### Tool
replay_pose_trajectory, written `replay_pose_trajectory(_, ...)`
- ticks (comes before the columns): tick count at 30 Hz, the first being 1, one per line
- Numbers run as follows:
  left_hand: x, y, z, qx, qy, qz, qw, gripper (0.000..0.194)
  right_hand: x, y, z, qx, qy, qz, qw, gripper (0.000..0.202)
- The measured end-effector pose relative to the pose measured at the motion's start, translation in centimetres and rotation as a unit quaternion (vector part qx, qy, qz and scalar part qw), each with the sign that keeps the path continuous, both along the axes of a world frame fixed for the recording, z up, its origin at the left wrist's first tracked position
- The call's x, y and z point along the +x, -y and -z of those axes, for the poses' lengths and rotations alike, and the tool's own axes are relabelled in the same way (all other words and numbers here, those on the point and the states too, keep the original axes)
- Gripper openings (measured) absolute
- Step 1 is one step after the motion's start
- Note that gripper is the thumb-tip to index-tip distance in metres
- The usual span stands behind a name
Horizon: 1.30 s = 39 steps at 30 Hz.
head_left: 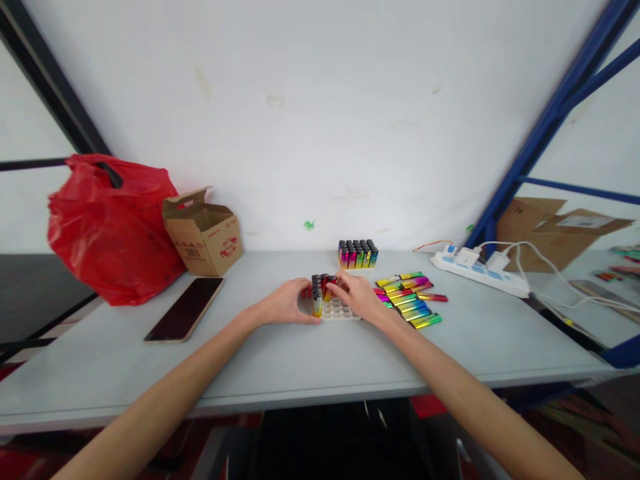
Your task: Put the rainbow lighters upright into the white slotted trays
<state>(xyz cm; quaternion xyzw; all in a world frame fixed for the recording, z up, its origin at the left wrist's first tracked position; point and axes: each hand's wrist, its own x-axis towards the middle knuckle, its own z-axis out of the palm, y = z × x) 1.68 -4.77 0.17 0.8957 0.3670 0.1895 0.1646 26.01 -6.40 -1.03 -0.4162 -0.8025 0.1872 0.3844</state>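
A white tray with round holes (342, 311) lies on the table in front of me. Along its left side stands a row of lighters (317, 297) with black tops, and a few more are upright in its back part. My left hand (286, 303) wraps round the tray's left end, thumb at the front corner and fingers behind. At the back of the tray, the fingers of my right hand (356, 293) pinch a red and gold lighter (329, 289), partly covered by the fingertips. Loose, shiny multicoloured lighters (411, 300) lie on their sides just right of my right hand.
A second rack full of upright lighters (358, 255) stands near the wall. To the left are a phone (185, 311), an open cardboard box (204, 233) and a red plastic bag (115, 227). A power strip (480, 273) with plugs and cables lies at the right.
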Motion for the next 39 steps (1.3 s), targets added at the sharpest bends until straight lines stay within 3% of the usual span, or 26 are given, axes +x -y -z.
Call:
replay_pose_trajectory(6,0.0,-0.1,0.1,0.006,-0.009,0.001,1.000,0.063,0.2,0.3,-0.5,0.023,0.115,0.029,0.993,0.028)
replay_pose_trajectory(9,-0.1,-0.1,0.0,0.004,-0.010,0.003,1.000,0.063,1.5,0.2,-1.4,0.033,0.123,0.009,0.992,0.033)
replay_pose_trajectory(12,-0.1,0.0,-0.1,0.010,-0.014,0.000,1.000,0.061,4.7,-0.6,-2.2,0.048,0.121,0.016,0.991,0.035)
replay_pose_trajectory(15,0.0,0.1,-0.2,0.013,-0.017,-0.002,1.000,0.059,9.3,-1.8,-2.5,0.040,0.174,0.059,0.982,0.024)
replay_pose_trajectory(18,0.0,0.1,-0.2,0.014,-0.019,-0.006,1.000,0.059,13.3,-2.6,-2.2,0.015,0.236,0.097,0.967,0.024)
replay_pose_trajectory(21,0.0,-0.1,-0.1,0.013,-0.018,-0.012,1.000,0.059,15.2,-2.8,-1.6,-0.028,0.284,0.098,0.954,0.026)
replay_pose_trajectory(27,0.0,-0.2,0.0,0.012,-0.026,-0.017,0.999,0.057,14.5,-2.9,-1.2,-0.019,0.280,0.095,0.955,0.018)
replay_pose_trajectory(30,0.0,-0.2,0.0,0.014,-0.026,-0.016,0.999,0.058,13.6,-2.5,-1.7,0.012,0.175,0.107,0.979,0.017)
replay_pose_trajectory(33,-0.1,-0.3,0.1,0.016,-0.024,-0.012,1.000,0.059,12.3,-1.8,-3.0,-0.011,0.063,0.098,0.993,0.025)
replay_pose_trajectory(39,-0.1,-0.2,-0.1,0.011,-0.020,-0.010,1.000,0.060,7.5,-1.4,-5.8,-0.066,-0.149,0.047,0.986,0.039)
